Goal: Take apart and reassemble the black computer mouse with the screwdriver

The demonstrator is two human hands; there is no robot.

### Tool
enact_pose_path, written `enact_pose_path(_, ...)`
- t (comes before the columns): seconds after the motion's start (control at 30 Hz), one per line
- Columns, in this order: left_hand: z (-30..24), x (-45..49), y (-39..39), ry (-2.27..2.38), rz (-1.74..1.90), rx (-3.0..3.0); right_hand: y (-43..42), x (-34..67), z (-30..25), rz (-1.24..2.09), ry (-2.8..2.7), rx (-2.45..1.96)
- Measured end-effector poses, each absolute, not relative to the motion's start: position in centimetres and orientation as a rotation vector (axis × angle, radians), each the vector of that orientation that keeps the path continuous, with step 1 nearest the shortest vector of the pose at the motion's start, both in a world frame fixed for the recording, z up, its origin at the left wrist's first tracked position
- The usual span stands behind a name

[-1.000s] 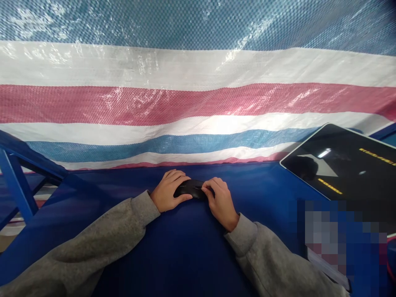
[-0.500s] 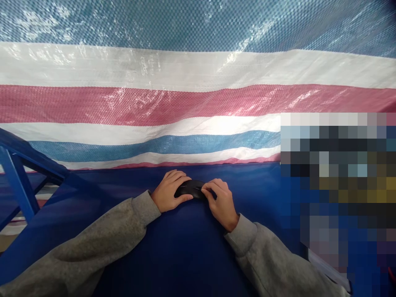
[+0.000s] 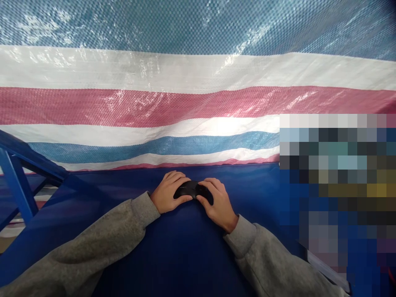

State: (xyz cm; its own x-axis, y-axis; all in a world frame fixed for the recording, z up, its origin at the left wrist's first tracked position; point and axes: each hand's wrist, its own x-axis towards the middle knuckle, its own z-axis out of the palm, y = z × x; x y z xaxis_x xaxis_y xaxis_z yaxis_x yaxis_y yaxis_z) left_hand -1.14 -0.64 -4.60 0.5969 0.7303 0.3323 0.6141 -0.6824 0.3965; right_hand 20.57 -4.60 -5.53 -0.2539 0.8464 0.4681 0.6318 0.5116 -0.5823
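A small black object, curved and smooth, lies on the dark blue table surface near its far edge. My left hand curls around its left end, thumb underneath and fingers over the top. My right hand grips its right end, fingers wrapped over it. Both forearms in grey sleeves reach in from the bottom of the view. The middle of the black object shows between the two hands; its ends are hidden by my fingers.
A striped woven tarp in blue, white and red hangs right behind the table. A blue metal frame stands at the left. The right side of the view is blurred out.
My right hand has slid a little leftward over the black object, covering more of its right end. My left hand has stayed put.
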Motion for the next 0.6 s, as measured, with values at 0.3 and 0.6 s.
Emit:
enact_pose_path(0.3, -4.51, -1.23, -0.77, 1.145, 0.73, 2.547, -4.65, 20.55, -5.69, 0.365, -2.026, -1.189)
enact_pose_path(0.6, -4.4, -1.1, -0.89, 1.16, 0.831, 2.538, -4.4, 20.53, -5.56, 0.397, -1.807, -1.221)
